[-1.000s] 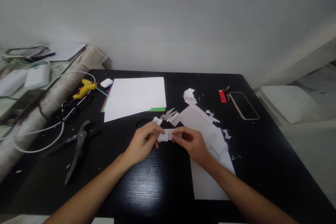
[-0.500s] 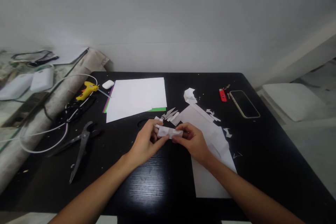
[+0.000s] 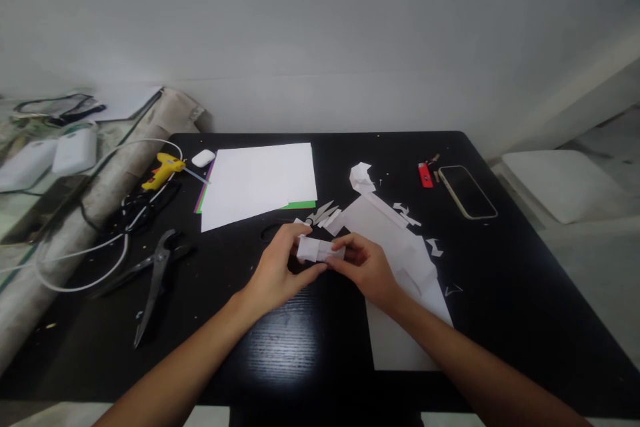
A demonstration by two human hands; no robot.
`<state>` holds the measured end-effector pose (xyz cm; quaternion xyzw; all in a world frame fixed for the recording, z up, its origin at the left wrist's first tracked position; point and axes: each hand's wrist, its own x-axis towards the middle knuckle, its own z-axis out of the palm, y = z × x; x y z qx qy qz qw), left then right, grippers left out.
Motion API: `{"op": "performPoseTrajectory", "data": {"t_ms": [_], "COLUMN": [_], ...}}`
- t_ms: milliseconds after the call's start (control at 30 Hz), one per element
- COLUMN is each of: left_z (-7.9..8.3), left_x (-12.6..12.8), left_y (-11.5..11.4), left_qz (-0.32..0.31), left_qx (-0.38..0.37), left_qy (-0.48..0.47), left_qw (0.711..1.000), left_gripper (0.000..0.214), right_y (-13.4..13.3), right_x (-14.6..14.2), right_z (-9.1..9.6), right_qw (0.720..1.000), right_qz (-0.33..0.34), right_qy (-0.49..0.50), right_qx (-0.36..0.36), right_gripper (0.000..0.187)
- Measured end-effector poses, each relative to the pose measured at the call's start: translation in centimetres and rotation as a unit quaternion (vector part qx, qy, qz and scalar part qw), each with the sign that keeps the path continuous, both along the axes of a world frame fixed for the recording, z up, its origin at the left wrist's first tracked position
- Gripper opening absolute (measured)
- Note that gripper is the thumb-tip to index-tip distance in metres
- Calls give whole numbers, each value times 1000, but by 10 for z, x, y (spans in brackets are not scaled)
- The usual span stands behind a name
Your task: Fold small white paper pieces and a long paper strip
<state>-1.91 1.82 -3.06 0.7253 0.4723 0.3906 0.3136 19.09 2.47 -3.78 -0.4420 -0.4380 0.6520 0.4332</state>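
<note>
Both hands hold one small folded white paper piece (image 3: pixel 316 250) just above the black table (image 3: pixel 300 347). My left hand (image 3: pixel 280 270) pinches its left end, with the fingers curled round it. From the right, my right hand (image 3: pixel 367 267) grips the other end between thumb and fingers. A large cut white sheet (image 3: pixel 400 280) lies under and right of my right hand. Small white paper offcuts (image 3: pixel 325 215) lie just beyond the hands.
White sheets on coloured paper (image 3: pixel 260 180) lie at the back centre. Large scissors (image 3: pixel 155 273), a yellow glue gun (image 3: pixel 163 170) and cables are at the left. A crumpled paper (image 3: pixel 361 177), red lighter (image 3: pixel 425 175) and phone (image 3: pixel 467 191) lie at the back right.
The hands have drawn closer together and turned the paper piece, so it looks shorter and more bunched. It has lifted slightly off the table.
</note>
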Motion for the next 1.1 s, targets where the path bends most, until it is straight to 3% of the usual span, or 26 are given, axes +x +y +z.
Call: {"op": "performPoseTrajectory", "data": {"t_ms": [167,367,667,833,967,1100], "left_z": [0,3,6,4,1,2], "left_x": [-3,-1,0,1,0,-1], "left_y": [0,-1,1,1,0,0], "left_qz": [30,53,60,52,43,59], "left_qx": [29,-23,-64,-112,-108,-103], "left_qy": [17,-55,-104,-130,-77,-54], "left_qw": [999,997,991,984,990,991], "left_gripper": [34,6,21,15,26,22], "right_y": [-3,-5,-7,-9,-11,-11], "right_x": [-1,-2,-2,-3,-4,-4], "right_z": [-3,-3,-6,-4,-2,-1], "right_qw": [999,997,992,988,978,975], "right_qz": [-13,-31,-42,-42,-33,-30], "right_qy": [-41,-65,-93,-101,-119,-126], "right_qx": [8,27,74,111,168,182], "right_gripper": [31,28,21,18,13,12]}}
